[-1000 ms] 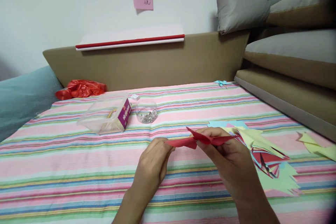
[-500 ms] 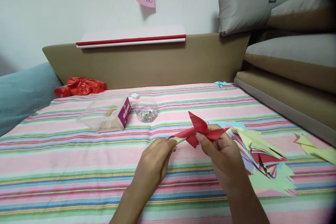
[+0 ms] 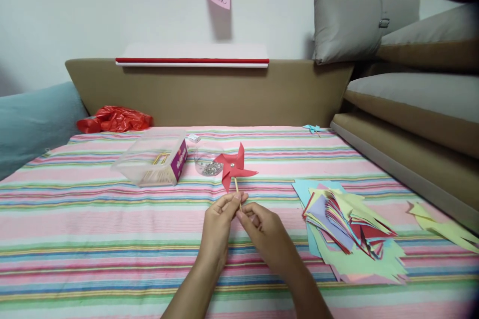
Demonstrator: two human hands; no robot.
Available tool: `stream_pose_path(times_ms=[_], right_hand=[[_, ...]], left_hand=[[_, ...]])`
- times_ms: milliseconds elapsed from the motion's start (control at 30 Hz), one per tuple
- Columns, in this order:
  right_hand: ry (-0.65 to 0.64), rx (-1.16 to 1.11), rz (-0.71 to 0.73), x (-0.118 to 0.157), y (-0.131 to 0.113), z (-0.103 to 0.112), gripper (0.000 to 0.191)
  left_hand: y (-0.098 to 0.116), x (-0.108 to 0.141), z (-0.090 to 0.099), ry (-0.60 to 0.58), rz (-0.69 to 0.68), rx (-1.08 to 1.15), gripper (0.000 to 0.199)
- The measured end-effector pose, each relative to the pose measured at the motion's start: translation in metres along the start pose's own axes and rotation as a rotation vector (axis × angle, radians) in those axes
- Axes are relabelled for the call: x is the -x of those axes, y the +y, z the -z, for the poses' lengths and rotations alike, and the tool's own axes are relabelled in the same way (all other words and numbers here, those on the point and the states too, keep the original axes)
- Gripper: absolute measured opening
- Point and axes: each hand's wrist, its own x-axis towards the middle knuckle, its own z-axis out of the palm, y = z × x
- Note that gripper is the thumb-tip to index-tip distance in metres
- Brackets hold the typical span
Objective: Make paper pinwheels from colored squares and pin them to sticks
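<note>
A red paper pinwheel point(image 3: 236, 163) with a silvery pin at its centre stands upright on a thin wooden stick point(image 3: 236, 184). My left hand point(image 3: 220, 222) pinches the stick below the blades. Just to the right, my right hand point(image 3: 265, 227) is closed with thumb and fingertips on the stick's lower end. Behind the pinwheel's left blades is a clear round tub point(image 3: 198, 159) of small metal pins point(image 3: 212, 168). The lower tip of the stick is hidden by my fingers.
A clear plastic box point(image 3: 130, 164) holding wooden sticks and a purple label stands at left. Cut coloured paper point(image 3: 355, 264) is piled at right, beside a yellow paper piece point(image 3: 441, 227). Farther back lie a blue pinwheel point(image 3: 312, 128) and a red plastic bag point(image 3: 119, 118). Cushions point(image 3: 404, 139) are stacked at right.
The pinwheel has moved left and turned upright, blades facing me. My right hand has shifted from its centre down to the stick, beside my left hand. The camera view has tilted slightly upward.
</note>
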Motion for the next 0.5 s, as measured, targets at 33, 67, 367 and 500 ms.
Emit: stream_pose_path(times_ms=[33, 67, 367, 500], right_hand=[[0.038, 0.035, 0.017, -0.001, 0.001, -0.007, 0.027], [0.071, 0.078, 0.026, -0.003, 0.002, -0.013, 0.027], [0.227, 0.582, -0.067, -0.018, 0.013, 0.039, 0.034], [0.317, 0.752, -0.202, -0.069, 0.024, 0.130, 0.031]], left_hand=[[-0.001, 0.000, 0.000, 0.011, 0.018, 0.024, 0.037], [-0.002, -0.001, -0.001, 0.023, 0.027, 0.043, 0.038], [-0.017, 0.001, -0.015, -0.151, -0.071, -0.228, 0.041], [-0.062, 0.023, -0.025, -0.392, -0.254, -0.688, 0.029]])
